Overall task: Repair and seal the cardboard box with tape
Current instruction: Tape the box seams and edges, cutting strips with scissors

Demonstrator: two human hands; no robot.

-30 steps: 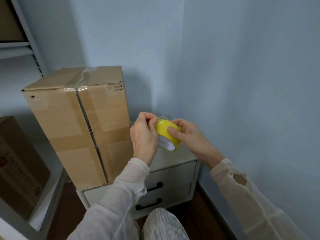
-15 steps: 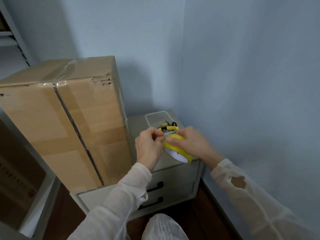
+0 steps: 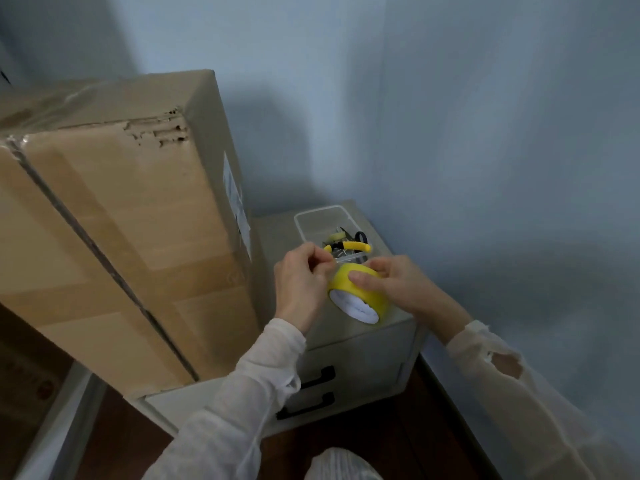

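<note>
A person's right hand (image 3: pixel 393 289) grips a yellow tape roll (image 3: pixel 356 301) over the cabinet (image 3: pixel 363 351) front edge. The left hand (image 3: pixel 301 285), at its 9 o'clock, pinches the roll's rim. The torn cardboard box (image 3: pixel 138 220) stands farther toward 9 o'clock across a strip of bare cabinet top, with a clear container (image 3: pixel 322 216) at 12.

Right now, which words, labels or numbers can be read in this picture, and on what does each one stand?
Nothing can be quoted.
The white label on the side of the cardboard box: printed, but too blurred to read.
The darker box at the lower left: faint reddish marks, too blurred to read.
The yellow tape roll: no text shows.
</note>
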